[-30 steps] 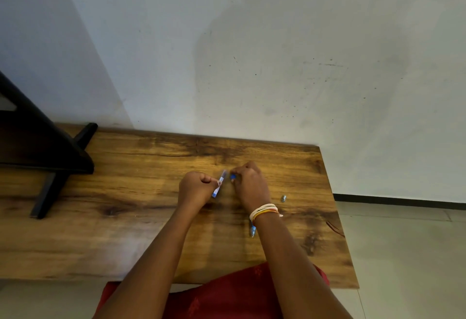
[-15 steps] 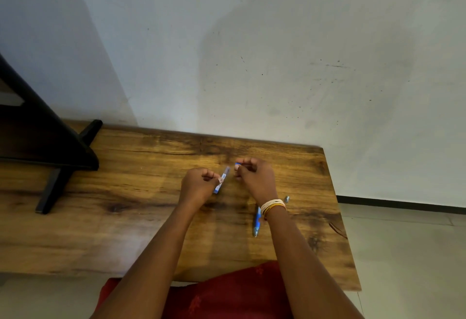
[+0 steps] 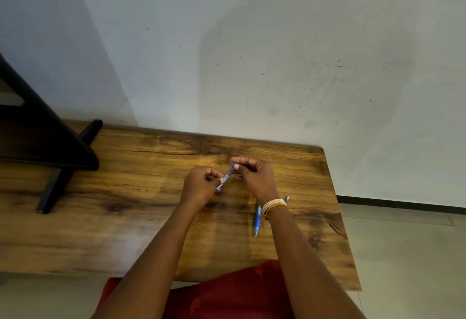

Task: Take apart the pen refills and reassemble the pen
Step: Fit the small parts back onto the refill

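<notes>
Table left of hands lies open — black stand blocks far-left corner.

I see a clear, blue-marked pen barrel held tilted above the worktop. A second blue pen piece lies flat, tip toward me. A small metal part rests just beyond it.

Bare forearms, thread bracelets, red garment
</notes>
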